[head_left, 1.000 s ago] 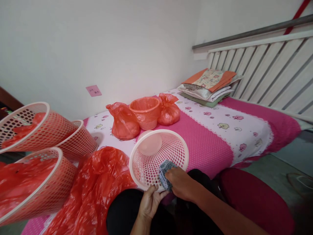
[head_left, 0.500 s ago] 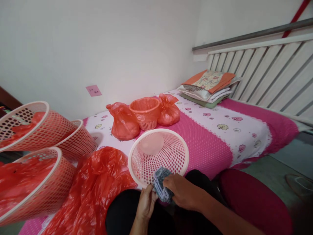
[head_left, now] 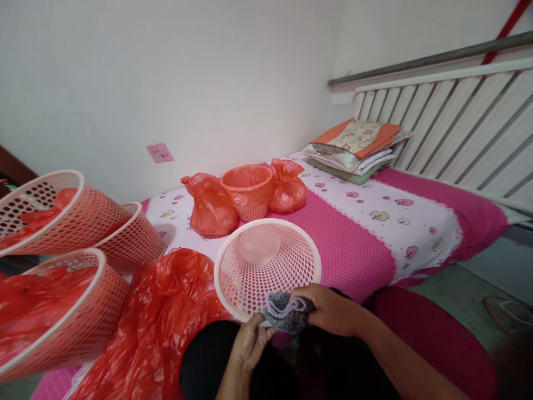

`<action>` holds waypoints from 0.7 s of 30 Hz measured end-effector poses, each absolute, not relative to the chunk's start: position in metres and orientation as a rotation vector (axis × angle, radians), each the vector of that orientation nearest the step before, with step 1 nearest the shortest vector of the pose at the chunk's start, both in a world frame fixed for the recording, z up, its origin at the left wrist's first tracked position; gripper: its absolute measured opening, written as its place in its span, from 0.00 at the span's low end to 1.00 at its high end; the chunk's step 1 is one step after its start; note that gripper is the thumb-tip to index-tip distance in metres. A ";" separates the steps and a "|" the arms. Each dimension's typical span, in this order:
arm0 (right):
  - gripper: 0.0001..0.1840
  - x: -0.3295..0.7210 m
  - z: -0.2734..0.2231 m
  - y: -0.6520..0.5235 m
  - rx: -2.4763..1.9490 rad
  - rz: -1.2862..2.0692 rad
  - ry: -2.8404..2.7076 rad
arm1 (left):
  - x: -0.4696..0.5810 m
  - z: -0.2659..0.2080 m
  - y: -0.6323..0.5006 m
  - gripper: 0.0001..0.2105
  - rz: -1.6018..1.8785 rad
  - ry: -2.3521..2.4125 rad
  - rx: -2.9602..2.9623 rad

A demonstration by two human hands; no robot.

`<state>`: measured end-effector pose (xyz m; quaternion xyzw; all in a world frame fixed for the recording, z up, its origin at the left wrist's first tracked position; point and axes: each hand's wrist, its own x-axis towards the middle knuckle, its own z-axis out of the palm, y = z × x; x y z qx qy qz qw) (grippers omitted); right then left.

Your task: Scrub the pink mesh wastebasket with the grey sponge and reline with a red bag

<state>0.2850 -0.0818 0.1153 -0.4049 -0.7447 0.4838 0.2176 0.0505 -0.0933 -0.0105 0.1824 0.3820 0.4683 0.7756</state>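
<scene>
A pale pink perforated plastic basket (head_left: 300, 261) is tilted with its wide mouth towards me, close in front of my knees. My left hand (head_left: 252, 340) grips its near rim, with the thumb on top and the fingers underneath. In my right hand (head_left: 333, 310) is a bunched grey cloth (head_left: 285, 315) with pale stripes, pressed against the near rim just right of my left hand. The cloth hides that stretch of the rim.
Crumpled red plastic bags (head_left: 166, 311) lie left of the basket. Several pink baskets (head_left: 104, 311) stand at far left. Behind are two full red bags (head_left: 214, 214) around a bag-lined basket (head_left: 252, 212). Folded cushions (head_left: 358, 144) lie at back right; a dark red stool (head_left: 433, 344) stands at right.
My right hand has slid the cloth slightly to the right along the rim and turned it. The basket has shifted a little to the left. My left hand stays on the rim.
</scene>
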 end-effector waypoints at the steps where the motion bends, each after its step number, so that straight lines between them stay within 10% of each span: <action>1: 0.08 0.285 0.114 -0.081 -1.120 1.347 -2.046 | 0.050 -0.011 -0.094 0.11 0.986 0.819 0.393; 21: 0.23 0.280 0.079 -0.064 -1.181 0.902 -1.465 | 0.058 -0.013 -0.098 0.08 1.077 0.830 0.294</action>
